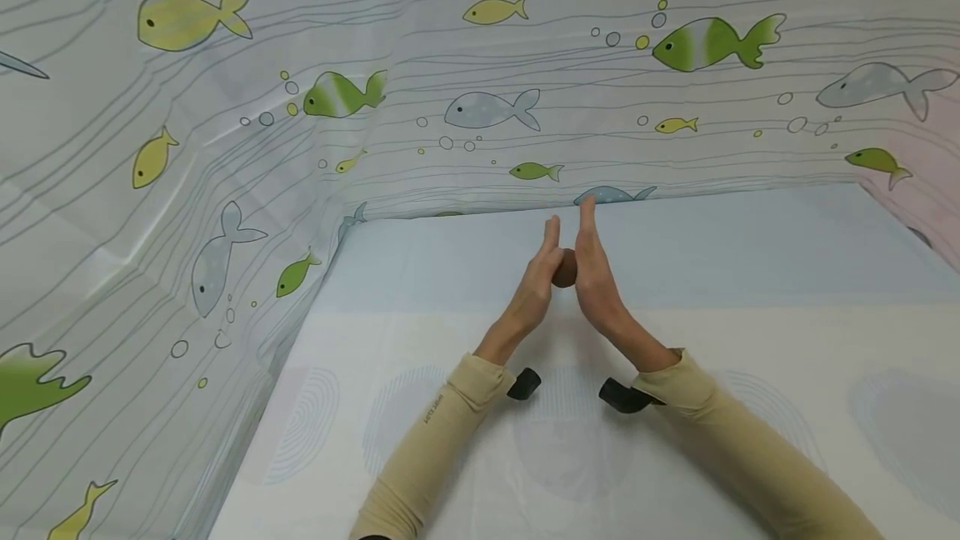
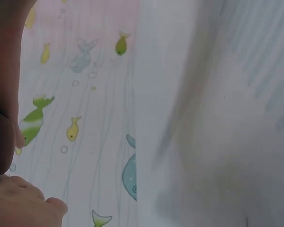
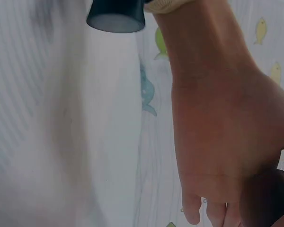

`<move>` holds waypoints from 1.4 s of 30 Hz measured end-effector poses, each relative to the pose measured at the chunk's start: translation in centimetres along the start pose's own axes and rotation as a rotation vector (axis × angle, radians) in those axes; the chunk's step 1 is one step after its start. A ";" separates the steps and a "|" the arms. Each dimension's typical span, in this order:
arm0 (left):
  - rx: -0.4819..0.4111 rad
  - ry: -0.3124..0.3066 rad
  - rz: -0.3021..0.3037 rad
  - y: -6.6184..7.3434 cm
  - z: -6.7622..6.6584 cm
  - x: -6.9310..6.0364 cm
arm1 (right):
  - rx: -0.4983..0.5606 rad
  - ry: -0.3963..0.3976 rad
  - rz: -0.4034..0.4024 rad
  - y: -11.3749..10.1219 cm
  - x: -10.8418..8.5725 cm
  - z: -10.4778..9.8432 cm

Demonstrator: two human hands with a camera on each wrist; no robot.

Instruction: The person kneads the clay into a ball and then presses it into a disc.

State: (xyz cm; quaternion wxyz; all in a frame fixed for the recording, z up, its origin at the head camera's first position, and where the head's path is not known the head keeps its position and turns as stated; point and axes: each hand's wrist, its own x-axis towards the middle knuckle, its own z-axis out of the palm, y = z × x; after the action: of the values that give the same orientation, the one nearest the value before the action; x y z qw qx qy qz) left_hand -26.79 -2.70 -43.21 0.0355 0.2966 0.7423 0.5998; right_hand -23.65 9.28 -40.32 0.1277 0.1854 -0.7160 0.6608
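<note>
A small brown ball [image 1: 566, 270] is held between the palms of both hands, above the table. My left hand [image 1: 534, 283] presses on its left side, fingers pointing up and away. From the other side, my right hand [image 1: 597, 280] lies flat against it with straight fingers. At the left edge of the left wrist view, part of the dark ball [image 2: 1, 142] shows between the hands. The right wrist view catches the ball [image 3: 269, 196] at its lower right, below the back of a hand; the palm contact is hidden.
A white table [image 1: 420, 340] with a pale blue band along its far side spreads under the hands. Fish-patterned sheets [image 1: 420, 48] rise behind it and at the left. Black wrist cameras [image 1: 626, 396] stick out below the cuffs.
</note>
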 end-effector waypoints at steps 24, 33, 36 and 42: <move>0.102 -0.001 0.127 3.1 1.3 -0.9 | -0.021 0.029 0.194 2.6 1.7 -1.4; 0.131 0.039 0.146 3.8 0.9 -0.3 | 0.028 -0.023 0.195 2.9 0.6 -0.8; 0.144 0.058 0.152 3.9 0.7 -0.1 | 0.027 -0.041 0.192 2.8 0.2 -0.6; 0.144 0.096 0.188 3.8 -0.1 0.5 | -0.002 -0.079 0.168 2.6 -0.6 -0.1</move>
State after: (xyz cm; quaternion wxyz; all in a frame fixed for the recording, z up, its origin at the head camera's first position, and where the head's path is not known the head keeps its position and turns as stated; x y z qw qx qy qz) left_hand -25.75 -2.11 -39.54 -0.0779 0.3379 0.7530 0.5592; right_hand -24.23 9.64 -42.93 0.0437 0.1503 -0.7343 0.6606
